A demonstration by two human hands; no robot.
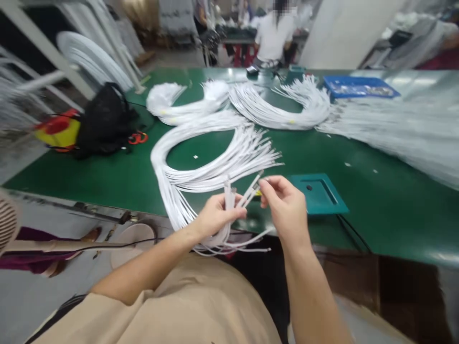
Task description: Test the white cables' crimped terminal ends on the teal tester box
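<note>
My left hand [215,215] is closed round a bunch of white cables [229,191] near the front edge of the green table [107,177]. The cable ends stick up past my fingers. My right hand [283,200] pinches the tip of one of those cables between thumb and fingers. The rest of the bunch loops away over the table as a curved white cable bundle [201,143], and loose ends hang below my left hand.
A teal fixture plate [319,193] lies right of my hands. More white cable bundles [279,105] lie further back, with a blue tray [358,87], a black bag [103,119] and red scissors [138,137]. A person in white [274,36] sits beyond.
</note>
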